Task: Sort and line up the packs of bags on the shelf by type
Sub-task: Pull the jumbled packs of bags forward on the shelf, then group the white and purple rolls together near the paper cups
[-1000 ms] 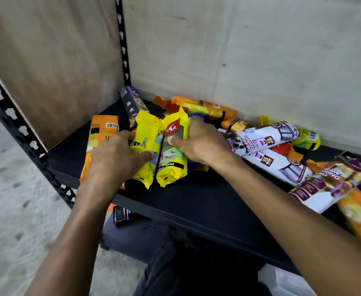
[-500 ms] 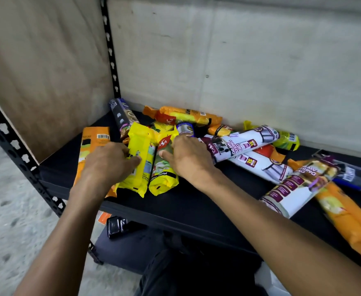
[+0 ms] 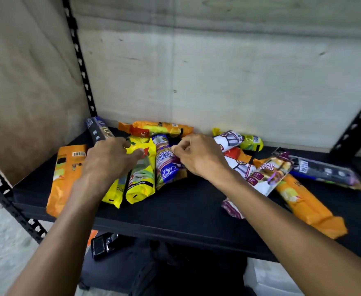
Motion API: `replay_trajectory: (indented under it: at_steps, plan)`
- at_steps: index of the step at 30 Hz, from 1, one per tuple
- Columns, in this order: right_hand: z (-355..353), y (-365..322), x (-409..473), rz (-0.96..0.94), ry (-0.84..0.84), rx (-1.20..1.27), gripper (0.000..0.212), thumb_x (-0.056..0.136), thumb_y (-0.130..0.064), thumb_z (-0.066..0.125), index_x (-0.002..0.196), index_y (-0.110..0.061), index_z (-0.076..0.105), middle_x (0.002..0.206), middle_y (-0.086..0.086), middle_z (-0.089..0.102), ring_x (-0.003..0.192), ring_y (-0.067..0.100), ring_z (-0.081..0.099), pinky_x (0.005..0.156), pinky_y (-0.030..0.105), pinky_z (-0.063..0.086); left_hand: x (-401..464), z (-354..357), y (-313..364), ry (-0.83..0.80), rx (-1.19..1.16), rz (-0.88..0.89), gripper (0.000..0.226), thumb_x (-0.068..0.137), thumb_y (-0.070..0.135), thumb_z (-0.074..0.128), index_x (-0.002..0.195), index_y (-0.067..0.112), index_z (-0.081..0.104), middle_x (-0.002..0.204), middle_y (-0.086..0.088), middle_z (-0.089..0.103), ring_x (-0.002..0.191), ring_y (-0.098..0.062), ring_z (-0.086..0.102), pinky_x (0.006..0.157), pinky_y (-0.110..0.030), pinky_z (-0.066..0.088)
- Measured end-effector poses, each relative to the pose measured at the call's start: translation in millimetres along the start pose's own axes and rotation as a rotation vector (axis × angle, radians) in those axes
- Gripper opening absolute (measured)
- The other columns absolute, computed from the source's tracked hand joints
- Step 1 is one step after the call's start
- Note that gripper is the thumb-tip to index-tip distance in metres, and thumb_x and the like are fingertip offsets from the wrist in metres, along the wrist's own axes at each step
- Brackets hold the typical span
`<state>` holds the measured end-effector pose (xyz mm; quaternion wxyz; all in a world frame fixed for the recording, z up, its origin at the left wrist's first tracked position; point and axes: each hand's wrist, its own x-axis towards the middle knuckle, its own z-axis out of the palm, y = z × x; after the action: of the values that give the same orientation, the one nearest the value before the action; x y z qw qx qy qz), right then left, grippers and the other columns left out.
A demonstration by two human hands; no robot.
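Packs of bags lie scattered on a black shelf (image 3: 175, 208). My left hand (image 3: 109, 159) rests on two yellow packs (image 3: 142, 178) standing side by side at the left, its fingers spread over their tops. My right hand (image 3: 198, 157) has curled fingers and pinches the upper edge of a blue and purple pack (image 3: 166, 165) just right of the yellow ones. An orange pack (image 3: 65, 178) lies flat at the far left. White and purple packs (image 3: 262, 176) and a long orange pack (image 3: 303, 201) lie to the right.
A dark pack (image 3: 98, 130) leans in the back left corner by the black upright (image 3: 79, 60). Another orange pack (image 3: 158, 129) lies along the back wall, and a dark blue pack (image 3: 324, 171) at far right. A black object (image 3: 104, 245) sits below the shelf.
My right hand left the second yellow pack and moved right and back to the blue and purple pack, now uncovered. My left hand slid over the yellow packs' tops. The camera tilted up.
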<state>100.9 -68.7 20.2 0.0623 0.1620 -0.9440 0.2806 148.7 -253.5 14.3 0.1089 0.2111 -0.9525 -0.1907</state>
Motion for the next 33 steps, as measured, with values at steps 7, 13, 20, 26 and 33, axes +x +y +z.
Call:
replay_trajectory:
  at_steps: [7, 13, 20, 26, 33]
  plan:
    - [-39.5, 73.8, -15.8, 0.264, 0.068, -0.236, 0.051, 0.089, -0.055, 0.055, 0.118, -0.013, 0.063, 0.125, 0.014, 0.059, 0.118, 0.036, 0.051, 0.093, 0.041, 0.044, -4.2, 33.1, 71.5, -0.051, -0.042, 0.248, 0.055, 0.086, 0.055, 0.058, 0.131, 0.024, 0.059, 0.130, -0.005, 0.064, 0.121, -0.030, 0.056, 0.094, -0.037, 0.045]
    - [-51.2, 119.8, -42.6, 0.550, 0.072, -0.286, 0.079, 0.087, -0.064, 0.054, 0.141, -0.009, 0.036, 0.144, 0.019, 0.026, 0.128, 0.043, 0.036, 0.095, 0.046, 0.043, 2.3, 64.5, 109.6, -0.069, 0.060, 0.406, 0.054, 0.085, 0.048, 0.059, 0.135, 0.028, 0.055, 0.127, -0.010, 0.064, 0.119, -0.035, 0.054, 0.097, -0.043, 0.046]
    - [-49.9, 126.0, -39.3, 0.588, 0.089, -0.310, 0.093, 0.084, -0.065, 0.058, 0.149, -0.009, 0.021, 0.148, 0.018, 0.016, 0.115, 0.043, 0.055, 0.090, 0.042, 0.049, 17.1, 81.4, 136.9, -0.120, 0.151, 0.413, 0.054, 0.085, 0.053, 0.057, 0.135, 0.032, 0.053, 0.131, -0.007, 0.061, 0.122, -0.032, 0.053, 0.100, -0.042, 0.041]
    - [-46.6, 125.5, -32.7, 0.592, 0.054, -0.389, 0.097, 0.083, -0.067, 0.059, 0.148, -0.006, 0.020, 0.147, 0.018, 0.014, 0.115, 0.039, 0.053, 0.092, 0.040, 0.048, 26.0, 90.5, 141.3, -0.181, 0.132, 0.394, 0.060, 0.083, 0.053, 0.063, 0.137, 0.033, 0.049, 0.133, -0.005, 0.059, 0.121, -0.032, 0.053, 0.097, -0.044, 0.045]
    - [-43.0, 125.1, -28.4, 0.587, 0.023, -0.351, 0.093, 0.084, -0.053, 0.066, 0.148, -0.006, 0.019, 0.145, 0.018, 0.014, 0.118, 0.041, 0.046, 0.094, 0.042, 0.045, 26.3, 92.7, 138.9, -0.185, 0.133, 0.398, 0.061, 0.081, 0.056, 0.063, 0.135, 0.032, 0.050, 0.130, -0.004, 0.059, 0.120, -0.031, 0.054, 0.094, -0.043, 0.046]
